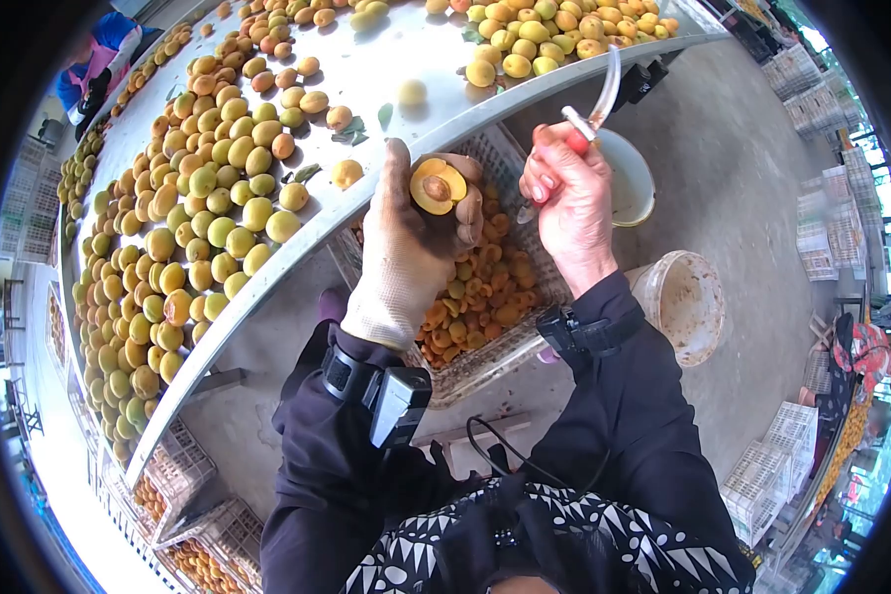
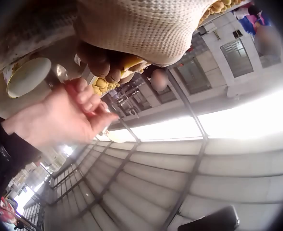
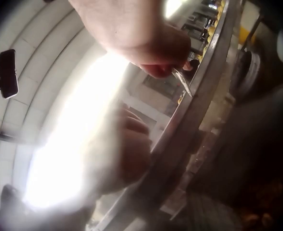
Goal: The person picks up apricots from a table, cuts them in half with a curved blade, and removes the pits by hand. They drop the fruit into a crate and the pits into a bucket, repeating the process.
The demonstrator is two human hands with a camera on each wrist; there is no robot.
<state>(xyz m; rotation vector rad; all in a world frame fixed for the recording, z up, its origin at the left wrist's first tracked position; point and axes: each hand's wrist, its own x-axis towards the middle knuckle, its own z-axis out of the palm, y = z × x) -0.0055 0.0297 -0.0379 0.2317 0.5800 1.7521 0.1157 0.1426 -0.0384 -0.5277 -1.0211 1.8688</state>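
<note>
1. The left hand (image 1: 416,236), gloved, is above the crate (image 1: 473,376), its fingers curled round a cut fruit (image 1: 449,182) with the pit showing.
2. The right hand (image 1: 571,203), bare, is above the crate's right side, its fingers closed firmly round a tool (image 1: 604,102) with a curved end pointing away.
3. Fruit pieces (image 1: 505,282) lie heaped inside the crate.
4. Beyond and left of the crate, a table (image 1: 351,74) bears whole fruit (image 1: 219,229).
5. A bucket (image 1: 653,289) stands right of the crate.
</note>
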